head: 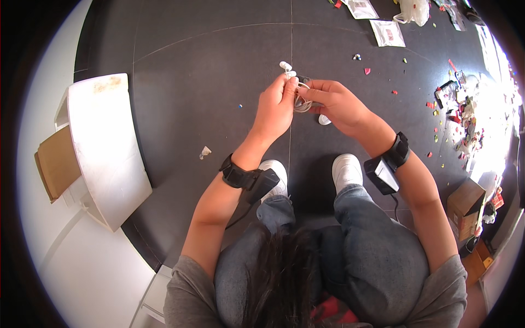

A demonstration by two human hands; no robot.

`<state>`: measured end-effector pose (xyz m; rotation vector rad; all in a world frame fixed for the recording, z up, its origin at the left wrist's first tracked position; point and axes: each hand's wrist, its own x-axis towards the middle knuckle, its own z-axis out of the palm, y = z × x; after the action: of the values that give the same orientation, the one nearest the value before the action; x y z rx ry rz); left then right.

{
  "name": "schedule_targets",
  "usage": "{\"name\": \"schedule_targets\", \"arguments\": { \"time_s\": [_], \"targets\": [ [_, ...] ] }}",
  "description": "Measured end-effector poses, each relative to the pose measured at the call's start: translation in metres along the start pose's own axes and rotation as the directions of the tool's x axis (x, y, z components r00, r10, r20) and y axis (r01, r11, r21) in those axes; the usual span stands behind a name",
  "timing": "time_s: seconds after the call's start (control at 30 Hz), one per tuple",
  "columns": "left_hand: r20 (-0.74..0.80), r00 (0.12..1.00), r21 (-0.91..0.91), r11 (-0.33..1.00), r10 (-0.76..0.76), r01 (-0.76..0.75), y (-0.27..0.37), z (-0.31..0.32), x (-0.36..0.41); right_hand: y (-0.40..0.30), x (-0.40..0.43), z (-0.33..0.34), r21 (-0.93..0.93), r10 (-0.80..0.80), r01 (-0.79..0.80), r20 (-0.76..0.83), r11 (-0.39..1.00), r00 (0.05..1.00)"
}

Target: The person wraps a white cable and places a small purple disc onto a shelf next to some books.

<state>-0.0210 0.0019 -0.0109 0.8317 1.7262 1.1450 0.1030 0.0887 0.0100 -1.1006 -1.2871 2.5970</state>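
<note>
A pair of white earphones (pixel 286 66) has its earbuds sticking up above my left hand (pixel 277 102). That hand pinches the earphones' cord between thumb and fingers. The white cord (pixel 302 107) hangs in a coiled loop between my two hands. My right hand (pixel 333 98) grips the right side of the loop, thumb on top. A small dark object (pixel 303 78), not clear in kind, shows just behind the fingers. Below my right hand, partly covered by it, a round white item (pixel 324 119) is seen over the dark floor.
White packets (pixel 388 33) and a plastic bag (pixel 413 12) lie at the upper right. Colourful scraps (pixel 465 119) are heaped on the floor at right, above a cardboard box (pixel 465 209). At left stands a white panel-like piece of furniture (pixel 106 143). A crumpled scrap (pixel 205 152) lies left of my shoes.
</note>
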Motion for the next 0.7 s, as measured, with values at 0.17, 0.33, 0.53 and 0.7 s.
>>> {"name": "schedule_targets", "arguments": {
  "time_s": [0.17,0.33,0.53,0.7],
  "targets": [
    [0.036,0.999,-0.044,0.999,0.002,-0.001,-0.001,0.001,0.001,-0.002,-0.002,-0.002,0.382,0.146,-0.18,0.115,0.907,0.983],
    [0.012,0.998,-0.077,0.995,0.065,-0.063,0.001,0.005,0.003,0.002,0.002,-0.001,0.18,-0.021,0.003,0.098,0.984,0.995],
    [0.073,0.997,-0.16,0.987,0.003,0.009,-0.002,0.006,0.004,0.002,0.002,-0.006,-0.363,-0.234,0.241,0.064,0.9,0.97],
    [0.139,0.99,-0.313,0.949,-0.003,0.047,-0.005,0.003,0.005,0.001,0.0,-0.008,-0.337,-0.268,0.283,0.091,0.898,0.959]
  ]
}}
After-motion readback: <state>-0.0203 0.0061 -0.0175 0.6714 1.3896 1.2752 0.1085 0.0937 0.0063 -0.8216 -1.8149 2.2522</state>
